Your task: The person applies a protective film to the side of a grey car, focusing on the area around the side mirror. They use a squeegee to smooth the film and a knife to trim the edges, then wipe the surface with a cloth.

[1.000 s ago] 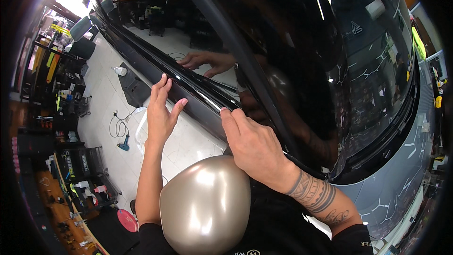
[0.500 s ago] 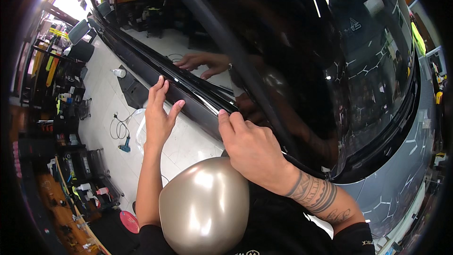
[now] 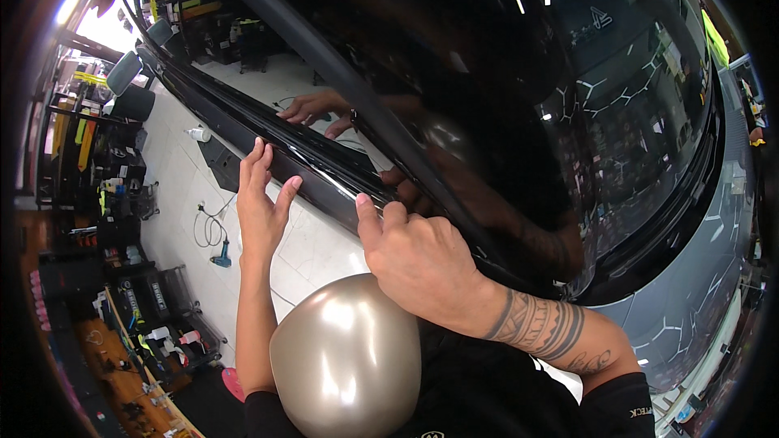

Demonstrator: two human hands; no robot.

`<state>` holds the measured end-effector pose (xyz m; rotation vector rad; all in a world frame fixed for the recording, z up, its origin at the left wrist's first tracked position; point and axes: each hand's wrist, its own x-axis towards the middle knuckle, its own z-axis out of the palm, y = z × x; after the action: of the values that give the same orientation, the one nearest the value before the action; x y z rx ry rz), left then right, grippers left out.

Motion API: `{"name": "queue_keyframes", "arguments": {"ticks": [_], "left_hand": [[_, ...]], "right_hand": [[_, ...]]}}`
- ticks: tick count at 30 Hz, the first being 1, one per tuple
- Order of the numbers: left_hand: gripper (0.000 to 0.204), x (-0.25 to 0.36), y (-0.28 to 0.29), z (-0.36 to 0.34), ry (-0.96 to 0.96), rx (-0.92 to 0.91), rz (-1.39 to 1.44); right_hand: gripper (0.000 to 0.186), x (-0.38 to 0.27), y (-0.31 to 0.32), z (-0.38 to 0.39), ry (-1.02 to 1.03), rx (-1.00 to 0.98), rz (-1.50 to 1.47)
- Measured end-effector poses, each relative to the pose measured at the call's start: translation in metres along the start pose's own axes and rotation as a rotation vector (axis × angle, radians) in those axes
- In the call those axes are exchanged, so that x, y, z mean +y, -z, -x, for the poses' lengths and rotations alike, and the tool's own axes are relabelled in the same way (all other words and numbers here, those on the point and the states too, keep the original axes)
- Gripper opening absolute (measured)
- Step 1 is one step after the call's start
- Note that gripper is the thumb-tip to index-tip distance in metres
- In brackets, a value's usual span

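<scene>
A long glossy black trim strip (image 3: 304, 161) runs along the base of a car's dark side window (image 3: 243, 73). My left hand (image 3: 264, 203) rests its fingertips on the black door panel (image 3: 294, 181) just below the strip, fingers and thumb apart. Further toward the pillar, my right hand (image 3: 422, 264) is closed with its fingers curled over the strip's near end and the thumb pressed against it. Its fingertips are partly hidden. Below my hands bulges a rounded champagne-coloured shell (image 3: 345, 357), shaped like a side mirror housing. The glass reflects both hands.
The black pillar (image 3: 357, 81) slopes beside the windscreen (image 3: 503, 57), with a grey bonnet (image 3: 673, 316) at right. A teal corded power tool (image 3: 221, 255) and a white bottle (image 3: 199, 135) stand away to the left. Loaded shelves and carts (image 3: 146, 292) line the left side.
The view has shifted slightly, so the car and hands sit a little further left. Both hands keep nearly the same places on the car; the right thumb looks a little more raised.
</scene>
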<state>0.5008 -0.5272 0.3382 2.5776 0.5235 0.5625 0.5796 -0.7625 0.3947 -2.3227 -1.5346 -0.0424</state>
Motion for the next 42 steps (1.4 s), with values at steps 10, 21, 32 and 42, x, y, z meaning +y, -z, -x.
{"name": "queue_keyframes", "arguments": {"ticks": [10,21,32,42], "left_hand": [[0.058,0.001,0.000,-0.002,0.020,-0.012,-0.024],[0.058,0.002,0.002,-0.002,0.024,-0.028,-0.016],[0.058,0.001,0.003,-0.002,0.035,-0.032,-0.004],[0.058,0.002,0.003,-0.003,0.012,-0.031,-0.006]], "right_hand": [[0.036,0.003,-0.002,0.002,0.024,0.047,-0.048],[0.027,0.004,0.001,0.006,0.046,0.063,-0.029],[0.026,0.003,0.003,0.014,0.024,0.077,0.006],[0.023,0.007,0.008,0.020,0.052,0.104,0.002]]}}
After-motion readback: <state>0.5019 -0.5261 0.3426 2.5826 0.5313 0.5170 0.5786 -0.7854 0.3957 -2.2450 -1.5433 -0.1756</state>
